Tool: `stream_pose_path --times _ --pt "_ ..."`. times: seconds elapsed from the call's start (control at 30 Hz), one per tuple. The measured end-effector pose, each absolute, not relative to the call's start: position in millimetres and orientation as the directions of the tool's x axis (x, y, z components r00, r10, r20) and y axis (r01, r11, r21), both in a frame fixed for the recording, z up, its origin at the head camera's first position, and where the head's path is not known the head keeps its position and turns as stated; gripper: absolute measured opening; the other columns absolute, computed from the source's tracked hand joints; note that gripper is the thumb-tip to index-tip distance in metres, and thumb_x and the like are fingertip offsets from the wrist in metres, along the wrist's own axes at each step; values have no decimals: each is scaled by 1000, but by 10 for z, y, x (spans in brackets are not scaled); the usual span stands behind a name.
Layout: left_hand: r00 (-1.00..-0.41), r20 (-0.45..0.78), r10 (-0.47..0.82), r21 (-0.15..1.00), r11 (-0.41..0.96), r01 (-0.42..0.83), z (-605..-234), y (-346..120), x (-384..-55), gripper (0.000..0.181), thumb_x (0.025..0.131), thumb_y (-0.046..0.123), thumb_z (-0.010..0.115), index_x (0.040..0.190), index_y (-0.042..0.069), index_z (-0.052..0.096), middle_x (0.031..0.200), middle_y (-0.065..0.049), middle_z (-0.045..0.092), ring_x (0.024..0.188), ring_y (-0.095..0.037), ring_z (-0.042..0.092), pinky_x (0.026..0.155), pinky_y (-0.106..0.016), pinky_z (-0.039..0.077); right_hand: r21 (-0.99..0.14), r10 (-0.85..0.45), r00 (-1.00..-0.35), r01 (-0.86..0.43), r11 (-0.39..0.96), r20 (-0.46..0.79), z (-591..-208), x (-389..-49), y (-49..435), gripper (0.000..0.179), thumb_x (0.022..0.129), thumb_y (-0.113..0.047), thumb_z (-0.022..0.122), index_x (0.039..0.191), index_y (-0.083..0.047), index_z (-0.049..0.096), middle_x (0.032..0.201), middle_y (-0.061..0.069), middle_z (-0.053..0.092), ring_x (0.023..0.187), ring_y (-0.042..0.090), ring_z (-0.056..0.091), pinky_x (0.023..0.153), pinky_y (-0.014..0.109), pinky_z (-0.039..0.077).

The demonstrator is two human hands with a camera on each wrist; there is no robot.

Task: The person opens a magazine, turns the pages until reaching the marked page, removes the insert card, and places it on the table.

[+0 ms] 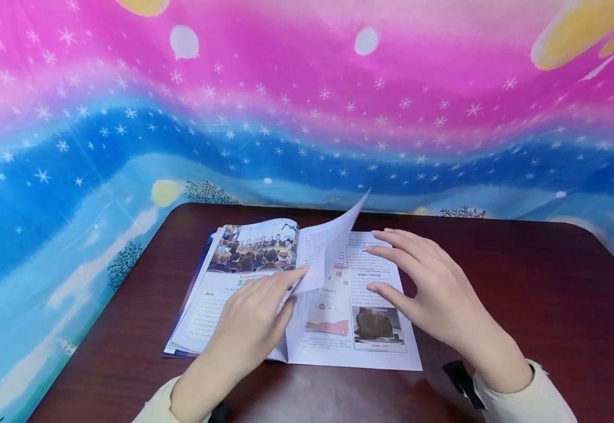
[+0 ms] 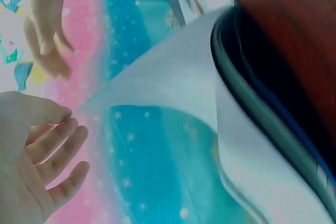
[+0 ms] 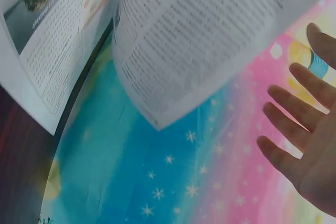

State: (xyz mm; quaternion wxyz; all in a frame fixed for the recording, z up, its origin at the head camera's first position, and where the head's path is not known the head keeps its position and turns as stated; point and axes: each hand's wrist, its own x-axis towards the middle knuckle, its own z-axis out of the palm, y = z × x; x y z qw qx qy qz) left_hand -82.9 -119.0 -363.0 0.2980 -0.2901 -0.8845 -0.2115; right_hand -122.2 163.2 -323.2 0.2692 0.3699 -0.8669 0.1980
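Observation:
An open book (image 1: 356, 357) with printed text and pictures lies on the table, and one page (image 1: 333, 249) stands lifted and curved above its middle. My left hand (image 1: 256, 311) reaches over the left side and pinches that page near its corner. In the left wrist view, the thumb and index finger of the left hand (image 2: 47, 145) meet at the tip of the page (image 2: 168, 72). My right hand (image 1: 433, 288) hovers at the right edge of the book, fingers spread and holding nothing. The right wrist view has the right hand (image 3: 310, 129) apart from the raised page (image 3: 194, 40).
The dark reddish-brown table (image 1: 529, 282) extends to both sides of the book. Behind it hangs a pink and blue cloth (image 1: 307, 117) with white snowflakes. A black band (image 1: 464, 385) sits at the right wrist, beside a pale sleeve (image 1: 529, 396).

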Motion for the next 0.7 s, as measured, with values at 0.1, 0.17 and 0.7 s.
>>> stream_pose_path --times 0.1,0.17,0.7 --pt "-685 641 346 215 775 594 -3618 -1294 -830 52 85 6 73 135 12 60 119 -5 69 103 -22 68 89 -41 55 -150 -542 -608 -734 662 580 -3250 -1234 1692 65 98 -63 38 128 -13 66 138 6 58 130 28 49 103 50 39" --pt "-701 641 312 226 796 562 -3612 -1374 -819 52 85 7 73 135 13 60 116 -5 70 101 -22 68 86 -42 56 -159 -551 -621 -731 663 558 -3259 -1244 1731 58 98 -59 47 128 -13 66 137 6 58 130 28 50 103 52 39" --pt "-869 490 63 343 903 258 -3605 -1880 -544 70 77 4 82 141 10 53 106 -11 71 83 -25 67 58 -42 51 -266 -572 -726 -679 685 381 -3388 -1253 1867 44 83 -21 81 123 -11 68 128 6 64 123 28 55 100 54 43"
